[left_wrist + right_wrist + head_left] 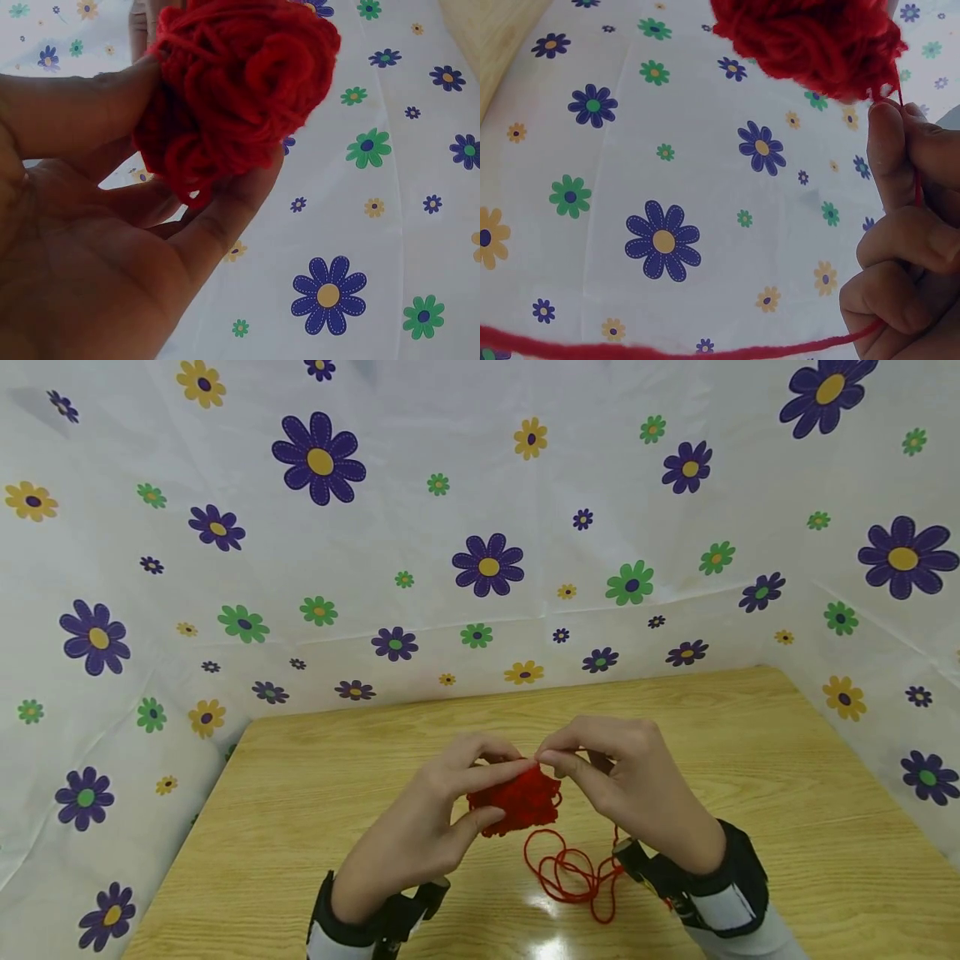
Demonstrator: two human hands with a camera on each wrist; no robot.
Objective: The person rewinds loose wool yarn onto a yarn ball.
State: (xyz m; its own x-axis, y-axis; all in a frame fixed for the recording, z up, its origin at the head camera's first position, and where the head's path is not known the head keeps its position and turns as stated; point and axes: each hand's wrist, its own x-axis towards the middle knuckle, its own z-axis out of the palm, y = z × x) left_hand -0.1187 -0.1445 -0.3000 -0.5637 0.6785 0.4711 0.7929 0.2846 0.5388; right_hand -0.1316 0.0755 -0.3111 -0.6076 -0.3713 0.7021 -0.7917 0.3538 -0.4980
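My left hand (442,806) holds a bundle of red yarn (525,802) above the table, thumb on the near side and fingers over its top. The left wrist view shows the bundle (247,82) as thick, looped strands between thumb and fingers. At the bundle's upper right edge, my right hand (618,768) pinches a strand of the yarn between thumb and index finger. In the right wrist view this strand (900,86) runs from the bundle into the fingertips. A length of the yarn (780,350) also comes out from under the curled lower fingers.
Loose loops of red yarn (573,877) lie on the wooden table (337,802) below the hands, with a tail rising toward the right wrist. A white sheet with printed flowers (427,527) hangs behind the table and along both sides.
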